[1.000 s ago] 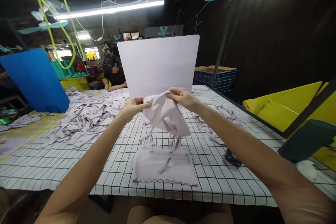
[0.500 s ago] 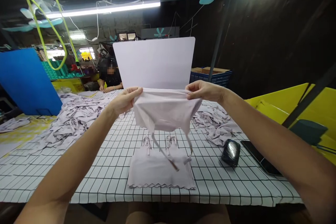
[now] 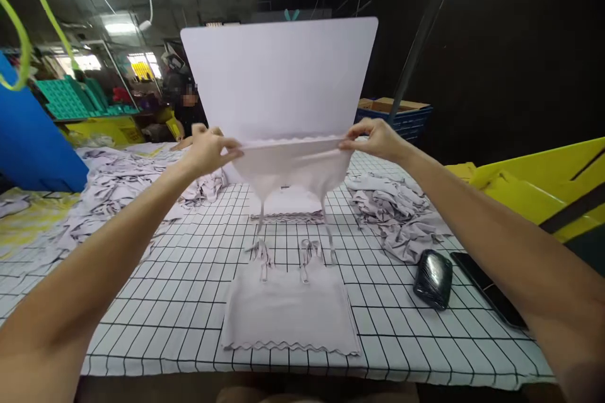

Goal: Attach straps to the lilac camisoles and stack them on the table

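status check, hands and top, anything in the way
Left hand and right hand pinching upper edge of pale top. Top hanging spread between them. White board behind, flat stack of tops below; hands unblocked.

1. Held garment (image 3: 290, 167): thin, soft cloth; matt finish, lightly creased.
2. Stacked garments (image 3: 290, 313): similar cloth, matt, lying smooth.
3. Loose garments (image 3: 399, 217): matt cloth, crumpled surface.
4. Table cover (image 3: 165, 327): cloth or plastic sheet, which I cannot tell from where I stand; low sheen.
5. White board (image 3: 283, 79): smooth, plastic-looking, near-matt.
6. Black packet (image 3: 433, 279): glossy, wrinkled, film-like plastic.
7. Dark flat device (image 3: 478, 276): smooth, glass-like face.
8. Yellow bin (image 3: 548, 179): plastic-looking, slight sheen.
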`<state>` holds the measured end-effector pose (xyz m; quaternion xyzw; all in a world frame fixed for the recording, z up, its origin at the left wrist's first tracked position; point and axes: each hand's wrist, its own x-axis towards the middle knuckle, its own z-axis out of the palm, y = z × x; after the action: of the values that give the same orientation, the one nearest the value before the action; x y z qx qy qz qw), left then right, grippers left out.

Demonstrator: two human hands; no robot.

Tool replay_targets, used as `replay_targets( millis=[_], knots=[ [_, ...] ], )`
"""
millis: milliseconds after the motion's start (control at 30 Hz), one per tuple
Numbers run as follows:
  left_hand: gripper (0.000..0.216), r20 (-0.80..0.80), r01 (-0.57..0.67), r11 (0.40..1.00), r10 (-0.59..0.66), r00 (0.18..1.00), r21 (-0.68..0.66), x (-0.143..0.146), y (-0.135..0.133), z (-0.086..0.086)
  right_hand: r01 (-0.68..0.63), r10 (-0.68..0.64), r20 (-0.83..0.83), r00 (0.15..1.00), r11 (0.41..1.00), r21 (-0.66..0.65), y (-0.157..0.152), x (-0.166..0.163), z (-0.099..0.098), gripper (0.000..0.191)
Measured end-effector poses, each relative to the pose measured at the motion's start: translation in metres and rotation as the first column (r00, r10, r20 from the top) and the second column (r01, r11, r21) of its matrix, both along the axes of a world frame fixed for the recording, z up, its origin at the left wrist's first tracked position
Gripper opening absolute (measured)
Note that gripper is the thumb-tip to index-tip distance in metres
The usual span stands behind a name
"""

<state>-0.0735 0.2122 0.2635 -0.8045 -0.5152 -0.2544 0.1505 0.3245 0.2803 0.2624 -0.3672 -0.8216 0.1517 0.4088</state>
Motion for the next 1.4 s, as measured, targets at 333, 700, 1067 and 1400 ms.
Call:
replay_targets(
  millis=[333,700,1067,1400],
  knots=[
    [0.022,0.044,-0.118,0.993,0.117,0.992,0.025,0.001,-0.032,-0.105,0.117,-0.154,0.181,0.971,0.973,0.197,-0.03,-0.013,-0.115,0.022],
    [0.013,0.191,0.173,0.978,-0.149,0.97,-0.119,0.009,-0.169,-0.229,-0.06,0.043,0.146,0.988,0.992,0.112,-0.185,-0.003,-0.219,0.011],
    [0.042,0.153,0.266,0.881,-0.222,0.963,-0.392,0.021,-0.224,-0.234,-0.206,0.149,0.455,0.878,0.975,0.078,-0.244,-0.003,-0.235,0.057],
    [0.048,0.243,0.202,0.857,-0.093,0.966,-0.474,0.044,-0.209,-0.258,-0.061,0.105,0.568,0.816,0.993,-0.096,-0.235,0.014,-0.254,0.076]
  ],
)
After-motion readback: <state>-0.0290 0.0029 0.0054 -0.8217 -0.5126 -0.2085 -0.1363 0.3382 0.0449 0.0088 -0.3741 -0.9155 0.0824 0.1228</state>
